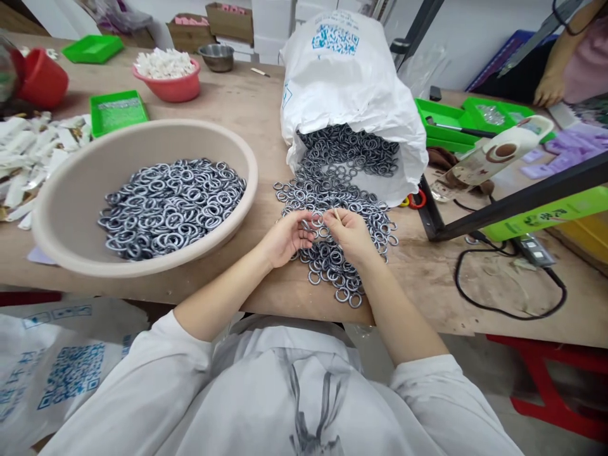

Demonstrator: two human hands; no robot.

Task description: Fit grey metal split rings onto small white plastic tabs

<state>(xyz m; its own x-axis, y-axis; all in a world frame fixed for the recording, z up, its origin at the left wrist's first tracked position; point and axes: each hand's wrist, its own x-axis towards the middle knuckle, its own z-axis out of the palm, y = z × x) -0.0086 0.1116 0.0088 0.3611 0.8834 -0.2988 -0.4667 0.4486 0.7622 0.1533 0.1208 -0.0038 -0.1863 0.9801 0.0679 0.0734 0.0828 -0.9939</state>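
A pile of dark grey metallic rings (pixel 332 256) is spread on the wooden table in front of me. Over it, my left hand (pixel 285 239) has its fingers curled, with a ring (pixel 316 220) at its fingertips. Beside it, my right hand (pixel 350 235) pinches a thin light-coloured stick (pixel 337 215) between thumb and forefinger, close to that ring. More rings spill out of a white woven sack (pixel 351 82) lying open behind the pile. To the left stands a large beige basin (pixel 61 221) holding many similar rings.
White pieces (pixel 19 152) lie heaped at far left near green trays (pixel 118 130). A red bowl (pixel 175 88) of white parts and a metal bowl (pixel 216 58) stand behind. At right are a black metal frame (pixel 522 196), a cable (pixel 458 278), a bottle (pixel 503 152) and another person's hand (pixel 550 88).
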